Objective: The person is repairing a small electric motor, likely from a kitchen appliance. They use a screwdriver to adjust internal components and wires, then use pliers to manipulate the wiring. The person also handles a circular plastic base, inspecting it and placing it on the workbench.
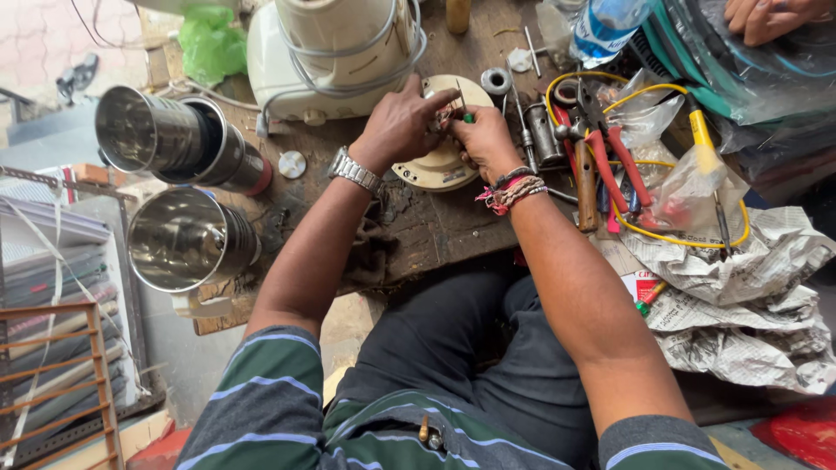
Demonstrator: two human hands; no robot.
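Both our hands meet over the cream disc (440,165) at the bench's far middle. Left hand (401,126) grips its rim; right hand (483,139) pinches a green screwdriver (466,113) above it, pliers (610,165) lying just right.

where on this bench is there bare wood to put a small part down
The barest wood lies just below the round cream disc, between the two forearms. A smaller patch surrounds the small metal cap, between the steel jars and the left hand. Right of the right hand it is crowded: red-handled pliers, yellow wire, crumpled newspaper.
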